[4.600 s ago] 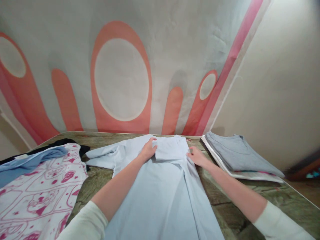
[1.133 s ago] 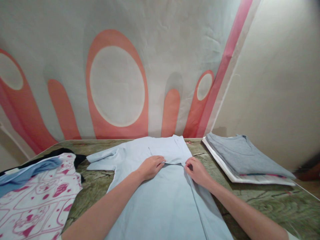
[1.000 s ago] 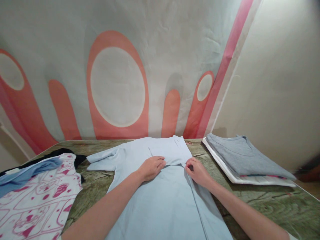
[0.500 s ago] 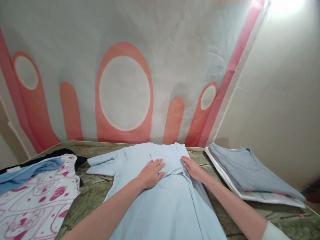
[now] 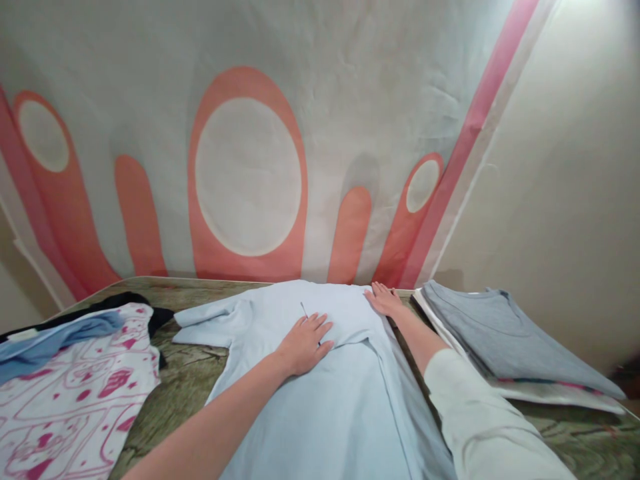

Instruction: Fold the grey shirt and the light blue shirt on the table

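Note:
A light blue shirt (image 5: 320,407) lies spread on the table, its right side folded in over the middle and one sleeve reaching out to the left. On the upper part of the shirt my left hand (image 5: 306,343) rests flat, fingers stretched out, just below a small dark mark in the cloth. My right hand (image 5: 384,300) lies with extended fingers on the shirt's upper right edge, close to the far side of the table. Neither hand grips the cloth.
A stack of folded clothes (image 5: 500,333), grey on top of white, sits on the right. To the left lie a white garment with pink print (image 5: 100,400), a blue one (image 5: 75,340) and a black one (image 5: 160,320). Behind the wood-patterned table (image 5: 195,367) stands a wall.
My right hand has slid away from me to the shirt's far right edge, and its sleeve now shows more. The left hand has stayed in place. The view has shifted slightly.

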Demonstrator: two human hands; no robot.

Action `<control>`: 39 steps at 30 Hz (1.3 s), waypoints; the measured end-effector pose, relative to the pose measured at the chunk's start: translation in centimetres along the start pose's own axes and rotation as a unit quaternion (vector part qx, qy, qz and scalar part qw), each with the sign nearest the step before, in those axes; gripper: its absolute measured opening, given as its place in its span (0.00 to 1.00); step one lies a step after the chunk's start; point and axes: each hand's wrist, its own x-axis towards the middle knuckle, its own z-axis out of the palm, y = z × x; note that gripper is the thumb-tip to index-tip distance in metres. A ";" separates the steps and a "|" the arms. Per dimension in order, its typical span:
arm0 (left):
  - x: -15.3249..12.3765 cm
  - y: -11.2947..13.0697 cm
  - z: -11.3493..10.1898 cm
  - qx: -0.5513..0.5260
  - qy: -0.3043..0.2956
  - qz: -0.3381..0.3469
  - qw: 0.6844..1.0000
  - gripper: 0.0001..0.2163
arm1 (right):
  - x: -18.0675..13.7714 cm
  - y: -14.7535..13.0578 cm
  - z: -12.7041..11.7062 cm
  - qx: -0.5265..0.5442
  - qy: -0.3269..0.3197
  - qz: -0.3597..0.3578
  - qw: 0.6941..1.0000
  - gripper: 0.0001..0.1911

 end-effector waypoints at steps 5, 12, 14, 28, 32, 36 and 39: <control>0.1 -0.4 0.6 0.005 0.007 0.004 1.000 0.22 | -3.6 -1.8 -0.7 -0.015 0.051 -0.023 0.998 0.32; 0.4 -0.5 0.7 0.009 -0.005 0.003 1.000 0.22 | -11.1 -0.9 -0.2 -0.007 -0.031 -0.138 0.990 0.29; 0.4 -0.5 0.7 0.010 -0.007 0.002 1.000 0.22 | -12.3 0.0 -0.8 -0.024 -0.023 -0.080 0.996 0.29; 0.5 -0.7 1.0 0.010 -0.003 -0.012 1.000 0.21 | -20.9 -1.3 -2.4 -0.006 -0.019 -0.120 0.993 0.27; 0.8 -0.1 -0.2 -0.004 0.006 -0.006 1.000 0.17 | -22.6 -1.8 -3.2 -0.004 -0.007 -0.136 0.991 0.26; 2.4 2.9 -1.6 -0.002 0.041 0.071 0.997 0.13 | -24.9 -3.2 -3.2 0.044 -0.017 -0.175 0.983 0.25; 4.4 6.3 -1.4 0.036 0.030 0.169 0.985 0.11 | -26.2 -3.5 -3.0 0.068 -0.010 -0.178 0.982 0.25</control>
